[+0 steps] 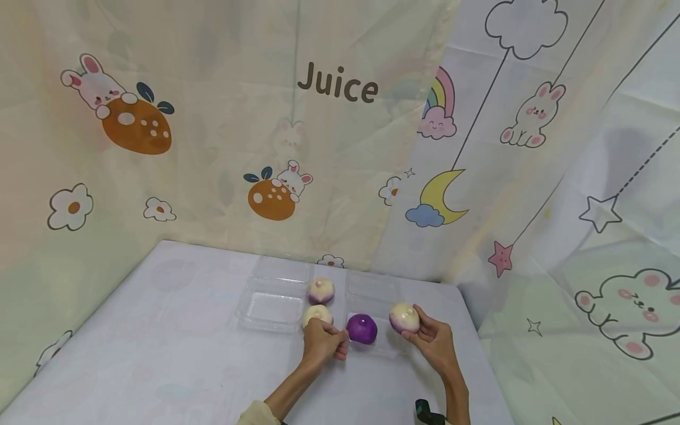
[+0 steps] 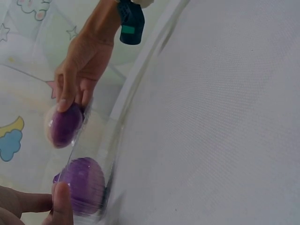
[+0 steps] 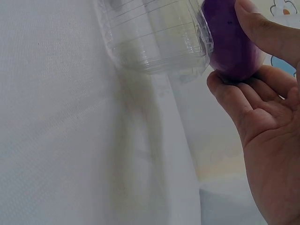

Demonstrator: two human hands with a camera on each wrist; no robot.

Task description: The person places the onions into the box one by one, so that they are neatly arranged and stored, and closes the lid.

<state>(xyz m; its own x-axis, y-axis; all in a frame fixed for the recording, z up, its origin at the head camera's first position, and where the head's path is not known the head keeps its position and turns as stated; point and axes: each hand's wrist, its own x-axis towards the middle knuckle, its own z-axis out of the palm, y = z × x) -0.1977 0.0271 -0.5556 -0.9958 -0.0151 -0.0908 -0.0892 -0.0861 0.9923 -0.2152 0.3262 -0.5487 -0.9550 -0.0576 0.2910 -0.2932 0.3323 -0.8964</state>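
Observation:
In the head view my right hand (image 1: 437,342) grips a round cream-and-purple onion-like piece (image 1: 405,317) between thumb and fingers, over the right side of a clear plastic box (image 1: 390,349). The right wrist view shows its purple side (image 3: 229,42) close to the box wall (image 3: 183,51). A darker purple round piece (image 1: 362,329) sits inside that box. My left hand (image 1: 321,343) pinches the box's left rim with thumb and finger, as the left wrist view also shows. Two more cream-and-purple pieces, one rear (image 1: 321,290) and one front (image 1: 317,316), stand left of this box; my left hand partly covers the front one.
A second clear plastic box (image 1: 273,310) lies open on the left, its lid (image 1: 281,273) folded back. The white table (image 1: 202,354) ends at patterned cloth walls (image 1: 212,118). A dark green object (image 1: 429,413) shows beside the right forearm.

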